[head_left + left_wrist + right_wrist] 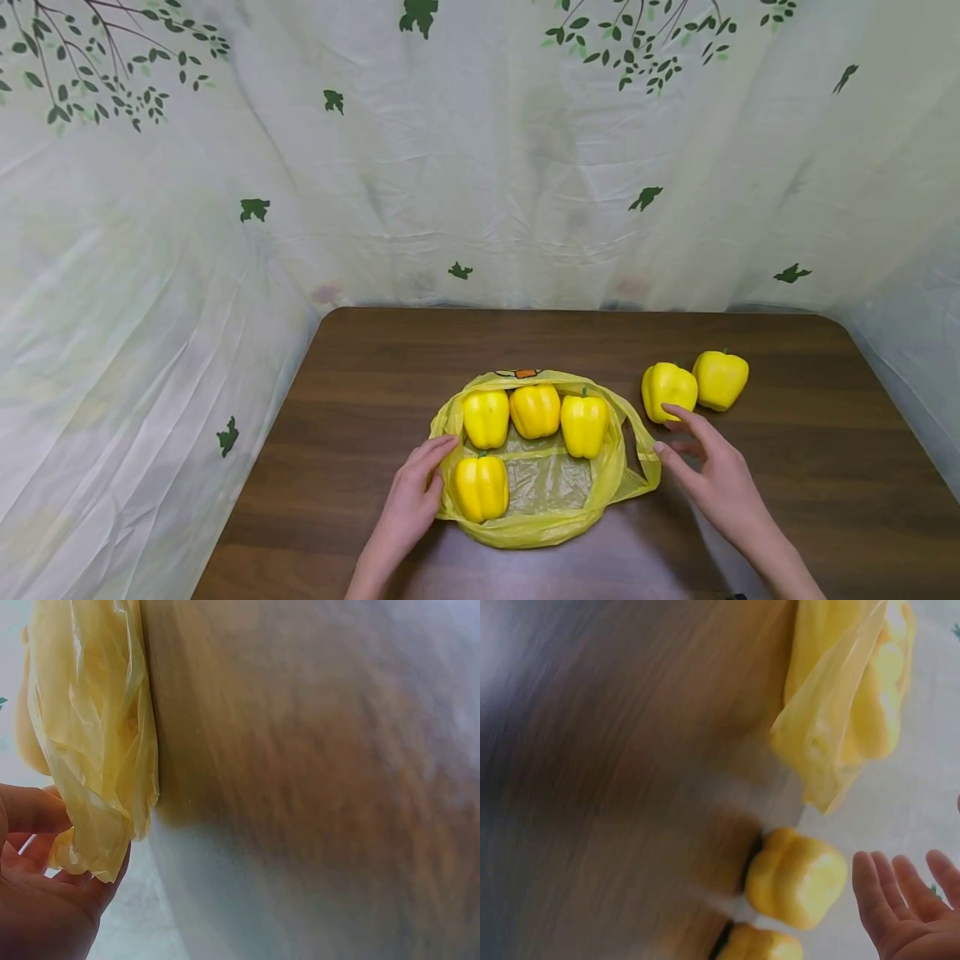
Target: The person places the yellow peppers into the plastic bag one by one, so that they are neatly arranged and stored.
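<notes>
A yellow plastic bag (542, 532) lies spread open on the table, with several yellow bell peppers (584, 425) inside it. At its left rim, my left hand (411, 493) pinches the thin plastic; the left wrist view shows the thumb in front of the bag (97, 735) and fingers behind it. My right hand (718, 477) hovers with spread fingers by the bag's right handle loop, its index finger overlapping the nearer of two loose peppers (667, 385) in the head view. Nothing is in that hand, and the right wrist view shows its fingers (877, 892) extended.
The second loose pepper (722, 382) touches the first, further right and back. Brown wooden table (825, 433) surface surrounds the bag. A pale curtain (510, 208) with a leaf print hangs behind the table and along its sides.
</notes>
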